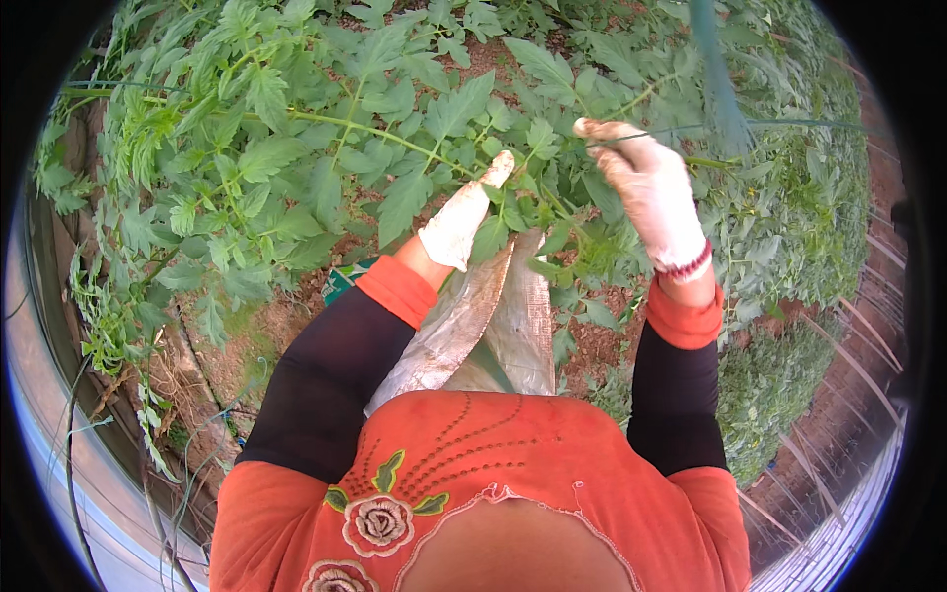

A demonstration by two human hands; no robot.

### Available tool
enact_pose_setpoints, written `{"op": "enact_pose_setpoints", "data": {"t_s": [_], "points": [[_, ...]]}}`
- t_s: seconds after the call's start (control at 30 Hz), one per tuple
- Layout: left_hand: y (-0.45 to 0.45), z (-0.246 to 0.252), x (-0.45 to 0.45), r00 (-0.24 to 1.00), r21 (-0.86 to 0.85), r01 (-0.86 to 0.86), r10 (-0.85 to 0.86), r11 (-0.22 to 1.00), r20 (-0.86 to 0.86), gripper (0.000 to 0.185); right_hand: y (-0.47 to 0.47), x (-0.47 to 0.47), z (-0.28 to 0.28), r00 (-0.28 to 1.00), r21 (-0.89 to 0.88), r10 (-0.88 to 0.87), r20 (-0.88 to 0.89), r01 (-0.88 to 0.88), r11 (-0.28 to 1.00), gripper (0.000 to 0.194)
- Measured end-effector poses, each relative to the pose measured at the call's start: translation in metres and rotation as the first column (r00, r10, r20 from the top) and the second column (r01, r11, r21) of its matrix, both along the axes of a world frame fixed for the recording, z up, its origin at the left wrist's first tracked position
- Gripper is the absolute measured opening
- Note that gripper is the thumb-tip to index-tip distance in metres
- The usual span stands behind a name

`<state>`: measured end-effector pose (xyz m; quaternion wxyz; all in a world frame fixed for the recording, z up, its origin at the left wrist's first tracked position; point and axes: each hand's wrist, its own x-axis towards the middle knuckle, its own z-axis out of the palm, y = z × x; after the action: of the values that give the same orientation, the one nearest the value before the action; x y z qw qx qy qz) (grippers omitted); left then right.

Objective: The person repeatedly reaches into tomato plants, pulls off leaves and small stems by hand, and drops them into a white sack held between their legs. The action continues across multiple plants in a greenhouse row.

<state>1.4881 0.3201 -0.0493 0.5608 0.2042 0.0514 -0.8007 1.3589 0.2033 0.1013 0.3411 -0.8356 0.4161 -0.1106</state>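
Observation:
Tomato plants (455,111) with toothed green leaves spread in front of me. My left hand (466,211), in a stained white glove, reaches in among leaves beside a thick green stem (370,132); leaves cover part of its fingers, so whether it grips anything cannot be told. To the right and a little higher is my right hand (644,174), gloved alike, with thumb and fingertips pinched on a thin green twine (684,129). That twine runs on to the right past a blurred, hanging teal strand (718,81).
A whitish woven sack (473,325) hangs or lies below my hands. Left of it is a green printed packet or box (344,281). Reddish soil (288,325) shows between plants. More foliage and several pale stakes (851,370) stand at right; loose twine (196,436) tangles at lower left.

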Motion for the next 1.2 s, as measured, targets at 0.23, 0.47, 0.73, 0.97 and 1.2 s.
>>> {"op": "enact_pose_setpoints", "data": {"t_s": [0.23, 0.47, 0.73, 0.97, 1.2], "points": [[0.007, 0.022, 0.014, 0.999, 0.062, -0.032, 0.033, 0.998, -0.013, 0.062, -0.043, -0.015, -0.084, 0.902, 0.364, 0.328, -0.281, -0.216, 0.906, 0.034], [0.002, 0.004, 0.02, 0.996, 0.037, -0.04, 0.037, 0.999, 0.087, 0.071, -0.05, -0.012, -0.123, 0.999, 0.466, -0.021, -0.038, 0.036, 0.884, 0.044], [-0.005, 0.005, 0.016, 0.993, -0.023, -0.048, 0.05, 0.999, 0.102, 0.075, -0.027, 0.0, -0.035, 0.943, 0.546, -0.063, 0.326, -0.133, 0.827, 0.044], [-0.035, 0.021, 0.006, 0.984, 0.002, -0.149, 0.149, 0.989, -0.1, 0.077, 0.026, 0.005, 0.026, 0.967, 0.231, -0.096, 0.238, 0.039, 0.972, 0.024], [-0.051, 0.027, 0.008, 0.922, 0.164, -0.387, 0.387, 0.907, 0.036, 0.071, 0.033, 0.017, 0.012, 0.931, -0.063, -0.289, 0.224, 0.31, 0.949, 0.013]]}}
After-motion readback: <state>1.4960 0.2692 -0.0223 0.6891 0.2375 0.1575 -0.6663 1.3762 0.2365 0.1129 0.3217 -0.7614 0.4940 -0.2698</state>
